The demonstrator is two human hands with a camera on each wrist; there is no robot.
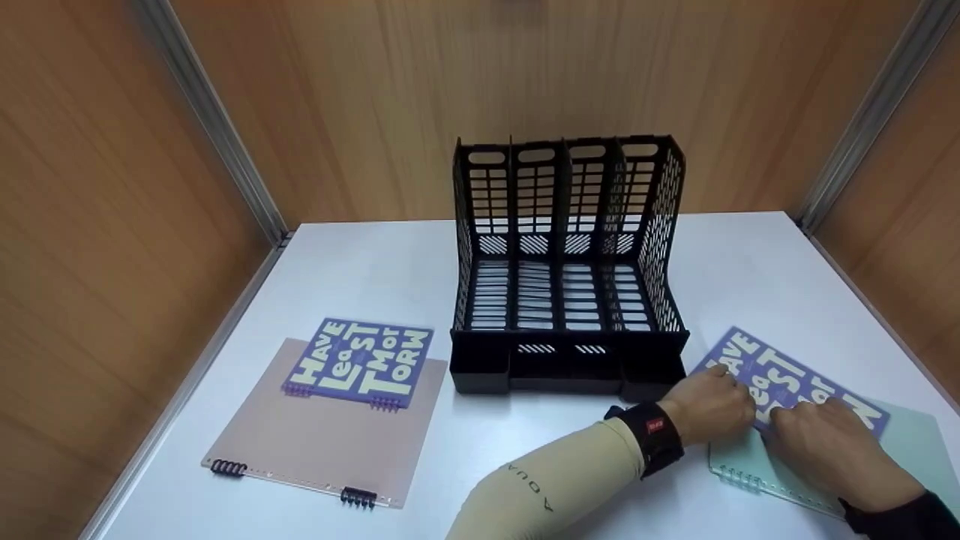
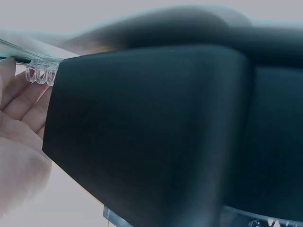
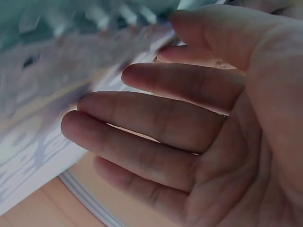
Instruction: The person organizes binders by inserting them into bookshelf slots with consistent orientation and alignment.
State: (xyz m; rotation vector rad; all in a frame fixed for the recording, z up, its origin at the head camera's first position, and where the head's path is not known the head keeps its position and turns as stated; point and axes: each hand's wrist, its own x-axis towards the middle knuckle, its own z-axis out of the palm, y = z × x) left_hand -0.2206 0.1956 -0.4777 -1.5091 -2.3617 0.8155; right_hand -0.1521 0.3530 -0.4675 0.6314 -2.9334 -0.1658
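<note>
"Where's the right-hand purple lettered notebook?"
"On the worktop, overlapping the mint ring-bound notebook, beside the black file rack."
"And the hands?"
"Left hand and right hand are at its near edge. Right fingers spread loosely below the thumb; whether either grips, I can't tell."

1. The head view looks forward and down from the near side of the black rack, far enough back to frame it whole.
2. The left wrist view sits by the rack's front right corner, very close, facing the left hand's fingers past a dark, blurred block.
3. The right wrist view, farther right of the rack, closely faces the right hand's palm side.
4. The head view shares one hand with each wrist view.
</note>
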